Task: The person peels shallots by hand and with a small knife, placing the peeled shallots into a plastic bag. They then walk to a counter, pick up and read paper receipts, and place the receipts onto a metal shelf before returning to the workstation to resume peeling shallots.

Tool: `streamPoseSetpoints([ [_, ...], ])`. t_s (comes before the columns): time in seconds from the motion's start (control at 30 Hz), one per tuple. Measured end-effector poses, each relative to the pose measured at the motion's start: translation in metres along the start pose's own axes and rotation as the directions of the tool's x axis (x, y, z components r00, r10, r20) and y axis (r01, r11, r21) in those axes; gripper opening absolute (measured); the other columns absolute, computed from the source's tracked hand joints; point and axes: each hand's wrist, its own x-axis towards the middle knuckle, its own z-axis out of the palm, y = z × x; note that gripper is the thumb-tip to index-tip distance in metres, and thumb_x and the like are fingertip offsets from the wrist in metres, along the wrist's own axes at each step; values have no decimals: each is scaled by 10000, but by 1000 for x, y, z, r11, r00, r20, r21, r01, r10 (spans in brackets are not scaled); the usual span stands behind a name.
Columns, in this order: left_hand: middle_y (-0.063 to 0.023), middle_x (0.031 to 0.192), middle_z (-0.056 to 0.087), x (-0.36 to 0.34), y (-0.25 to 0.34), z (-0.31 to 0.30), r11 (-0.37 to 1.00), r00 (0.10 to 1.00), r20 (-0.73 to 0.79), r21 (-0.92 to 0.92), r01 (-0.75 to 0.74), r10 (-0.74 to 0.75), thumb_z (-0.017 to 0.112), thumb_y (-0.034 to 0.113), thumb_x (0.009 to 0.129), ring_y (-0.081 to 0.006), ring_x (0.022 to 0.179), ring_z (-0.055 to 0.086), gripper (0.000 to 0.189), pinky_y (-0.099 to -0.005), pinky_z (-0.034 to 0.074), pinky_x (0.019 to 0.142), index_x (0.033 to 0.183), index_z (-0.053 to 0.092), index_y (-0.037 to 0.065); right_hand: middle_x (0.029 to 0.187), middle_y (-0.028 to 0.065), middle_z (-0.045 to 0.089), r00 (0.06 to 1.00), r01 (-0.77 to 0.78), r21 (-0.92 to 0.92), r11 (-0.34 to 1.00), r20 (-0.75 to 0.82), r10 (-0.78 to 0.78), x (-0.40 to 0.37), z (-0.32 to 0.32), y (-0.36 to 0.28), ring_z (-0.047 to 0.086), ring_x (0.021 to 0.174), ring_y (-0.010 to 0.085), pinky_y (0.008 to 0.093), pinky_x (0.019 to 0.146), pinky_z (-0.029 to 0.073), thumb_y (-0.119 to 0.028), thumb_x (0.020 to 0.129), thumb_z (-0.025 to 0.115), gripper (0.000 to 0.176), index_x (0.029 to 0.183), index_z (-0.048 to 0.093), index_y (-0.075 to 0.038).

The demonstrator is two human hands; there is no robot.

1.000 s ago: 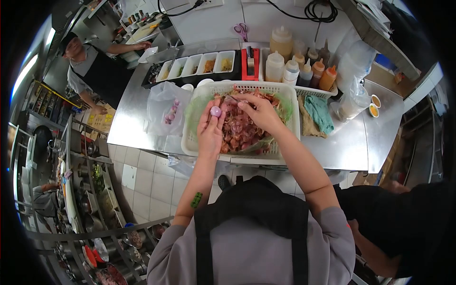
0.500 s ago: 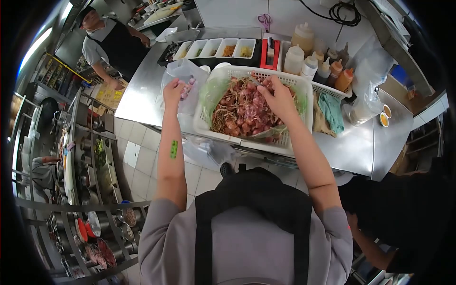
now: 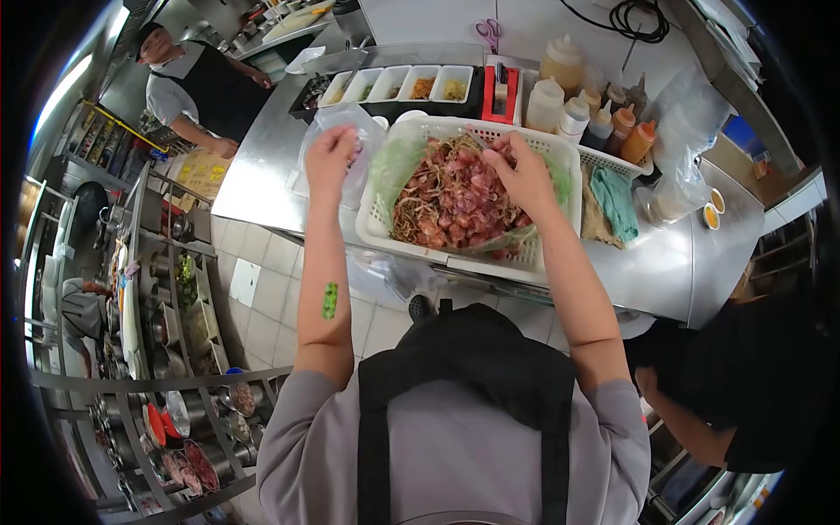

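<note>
Away from the shallots (image 3: 459,197) in the white basket (image 3: 372,226), the left hand (image 3: 331,156) has moved over to the clear plastic bag (image 3: 353,191), where a second ago it held one peeled shallot above the basket; it now hovers over the bag with its fingers bent and close together, and whether anything is between them I cannot tell. Right hand (image 3: 525,175) stays at the basket's upper right, above the heap; its fingers are pinched narrow around a small knife (image 3: 477,138), whose blade points up and left.

Shallots, reddish and mixed with stringy roots, fill the middle of the basket, on a green plastic liner (image 3: 391,179); the basket sits on the steel counter (image 3: 254,194), with the bag just beside its left side. Behind them stand white food tubs (image 3: 391,83) and a red holder (image 3: 499,98); squeeze bottles (image 3: 544,107) stand to the right, with a teal cloth (image 3: 615,203) below them; a co-worker (image 3: 219,87) stands at the far left.
</note>
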Motion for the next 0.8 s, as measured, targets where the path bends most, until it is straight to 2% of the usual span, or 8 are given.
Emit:
streamPoseSetpoints([
  [0.07, -8, 697, 599, -17, -5, 15, 995, 963, 268, 81, -57, 33, 626, 189, 801, -64, 625, 511, 234, -198, 402, 561, 947, 657, 8, 777, 140, 613, 1000, -7, -2, 1000, 8, 7, 1, -1, 0, 581, 707, 285, 359, 675, 449, -249, 815, 614, 270, 914, 512, -20],
  [0.2, -142, 748, 614, -61, -9, 52, 793, 801, 597, 502, -345, -30, 649, 196, 760, -237, 720, 602, 311, -321, 458, 651, 957, 610, -41, 789, 140, 613, 1000, -20, -4, 1000, 18, 21, -1, -3, -5, 584, 712, 285, 357, 678, 451, -248, 816, 611, 266, 918, 514, -23],
  [0.33, -196, 1043, 554, -78, -29, 77, 701, 810, 585, 560, -442, 43, 662, 181, 704, -372, 982, 517, 440, -426, 416, 830, 1048, 500, -41, 817, 146, 612, 998, 67, -62, 996, -9, -67, -2, 0, -3, 588, 744, 285, 358, 694, 450, -224, 821, 596, 247, 933, 507, -23],
  [0.47, -186, 949, 596, -77, -30, 84, 653, 844, 532, 616, -442, 69, 663, 177, 701, -362, 903, 556, 360, -406, 444, 788, 980, 549, -21, 809, 150, 607, 995, 94, -35, 995, 24, -93, -4, 1, -1, 582, 782, 304, 376, 733, 444, -179, 834, 555, 229, 973, 483, -12],
  [0.53, -147, 829, 639, -76, -13, 76, 808, 868, 488, 545, -224, -89, 669, 188, 710, -297, 783, 613, 287, -355, 474, 721, 918, 606, 0, 791, 128, 596, 987, 163, -18, 986, 9, -163, 0, 5, 11, 580, 719, 242, 334, 664, 450, -165, 857, 529, 212, 998, 467, -18],
  [0.6, -109, 781, 643, -70, -18, 65, 875, 902, 430, 448, -182, -33, 674, 207, 727, -213, 718, 603, 285, -313, 469, 671, 900, 621, -14, 773, 105, 585, 973, 230, -2, 973, -9, -230, -2, 2, 6, 578, 655, 179, 293, 595, 456, -150, 881, 503, 197, 1022, 452, -23],
  [0.67, -48, 774, 657, -54, -50, 52, 960, 937, 348, 263, -94, -4, 636, 247, 797, -103, 681, 581, 289, -239, 451, 623, 872, 651, -31, 702, 101, 565, 886, -305, 352, 885, 446, 128, -11, -4, -25, 532, 460, 154, 271, 404, 420, -123, 913, 422, 165, 1048, 404, -31],
  [0.8, -61, 690, 636, -52, -52, 47, 969, 959, 243, 231, 88, -146, 638, 311, 782, -102, 630, 560, 329, -243, 436, 592, 849, 664, -10, 653, 113, 543, 806, -325, 145, 934, 559, 194, -22, 18, -27, 461, 351, 144, 268, 304, 359, -103, 918, 369, 151, 1050, 375, -29],
])
